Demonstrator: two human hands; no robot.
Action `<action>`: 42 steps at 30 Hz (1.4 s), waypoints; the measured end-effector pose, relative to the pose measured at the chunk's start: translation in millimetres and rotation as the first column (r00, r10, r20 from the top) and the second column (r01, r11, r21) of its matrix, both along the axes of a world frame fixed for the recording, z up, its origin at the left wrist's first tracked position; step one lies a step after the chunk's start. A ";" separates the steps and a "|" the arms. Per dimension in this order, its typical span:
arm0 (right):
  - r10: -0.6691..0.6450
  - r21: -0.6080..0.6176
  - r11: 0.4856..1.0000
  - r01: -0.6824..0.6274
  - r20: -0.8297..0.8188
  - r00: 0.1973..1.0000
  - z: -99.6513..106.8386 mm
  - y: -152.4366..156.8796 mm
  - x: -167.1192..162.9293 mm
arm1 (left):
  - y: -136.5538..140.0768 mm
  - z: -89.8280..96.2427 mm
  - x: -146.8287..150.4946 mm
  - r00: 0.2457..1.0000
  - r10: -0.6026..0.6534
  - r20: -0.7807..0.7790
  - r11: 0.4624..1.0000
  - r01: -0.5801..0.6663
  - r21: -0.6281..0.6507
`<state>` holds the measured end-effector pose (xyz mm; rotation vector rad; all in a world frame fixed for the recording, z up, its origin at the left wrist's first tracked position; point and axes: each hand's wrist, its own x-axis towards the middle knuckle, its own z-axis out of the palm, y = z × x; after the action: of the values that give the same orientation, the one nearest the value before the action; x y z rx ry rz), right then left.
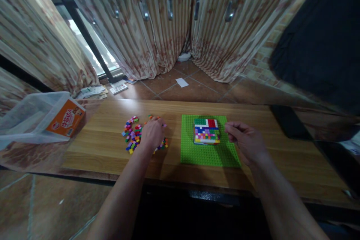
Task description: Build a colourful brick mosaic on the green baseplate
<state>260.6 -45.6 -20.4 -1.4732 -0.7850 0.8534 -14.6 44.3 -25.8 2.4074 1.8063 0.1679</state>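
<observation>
Small building bricks [131,135] in many colours lie loose on the left half of the wooden board. My left hand [153,132] reaches over this pile, palm down, and its fingertips are hidden behind the hand. A green studded baseplate [208,157] lies to the right of the pile. On its upper middle stands a square block of joined bricks [206,131], with green, white, red, blue, pink and yellow on top. My right hand [243,137] hovers at the baseplate's right edge, thumb and fingers pinched together. Whatever may be between those fingertips is too small to make out.
A clear plastic box [36,116] with an orange label stands at the far left. A dark flat object [289,122] lies at the board's right end. Beyond the wooden board [107,161] are a tiled floor, papers and striped curtains [157,37].
</observation>
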 end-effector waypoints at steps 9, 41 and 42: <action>0.200 0.157 0.965 -0.208 0.065 0.978 16.8 -6.5 -33.4 | -29.2 14.4 26.9 0.754 -0.244 0.610 0.965 0.251 0.075; 0.229 -0.158 0.968 -0.194 0.252 0.940 6.4 -13.2 4.8 | -47.4 2.6 50.1 0.623 -0.146 0.768 0.962 0.270 -0.036; 0.225 -0.162 0.969 -0.186 0.276 0.934 4.6 -12.2 3.2 | -47.2 2.5 50.3 0.632 -0.147 0.761 0.962 0.271 -0.040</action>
<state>263.9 -57.8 -15.7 -1.6810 -1.1385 0.8671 35.8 -2.9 -23.3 1.9467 1.0865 0.8387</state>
